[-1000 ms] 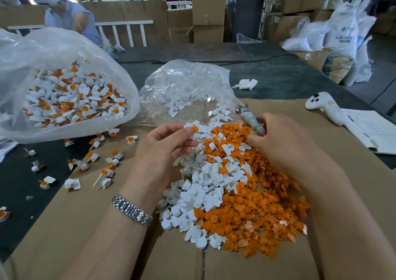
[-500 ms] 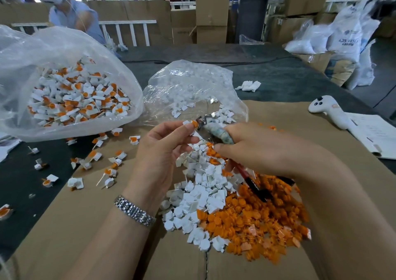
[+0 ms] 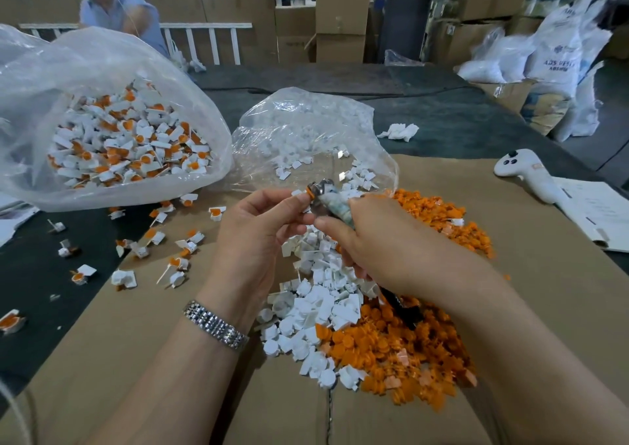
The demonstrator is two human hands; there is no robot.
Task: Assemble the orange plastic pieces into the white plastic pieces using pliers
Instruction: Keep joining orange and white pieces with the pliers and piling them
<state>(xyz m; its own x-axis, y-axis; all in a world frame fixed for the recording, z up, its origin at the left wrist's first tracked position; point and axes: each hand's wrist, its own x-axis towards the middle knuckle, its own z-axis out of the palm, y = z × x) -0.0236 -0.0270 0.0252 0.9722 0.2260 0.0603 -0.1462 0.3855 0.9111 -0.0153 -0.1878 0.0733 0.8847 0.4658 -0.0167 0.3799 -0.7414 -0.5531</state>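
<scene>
Left hand [image 3: 258,237], with a silver metal link watch [image 3: 218,325] at the wrist, is raised above the work surface; thumb and fingertips pinch a small white plastic piece with an orange plastic insert [image 3: 308,195]. Right hand [image 3: 381,244] is curled round the worn, pale-handled metal pliers [image 3: 332,203], whose tip meets the pinched piece; the dark handle ends project below the palm. How the jaws stand cannot be told.

Beneath the hands, on the flattened brown cardboard sheet [image 3: 136,359], lies a loose heap of white plastic pieces [image 3: 316,301], touching a larger heap of orange plastic pieces [image 3: 391,352] to its right.

A large clear plastic bag of assembled white-and-orange pieces [image 3: 129,141] stands at left; further assembled pieces lie scattered in front of it. A smaller clear plastic bag [image 3: 306,138] holding white pieces lies behind the hands. A white handheld controller [image 3: 526,174] rests at right, beside printed papers [image 3: 599,216]
</scene>
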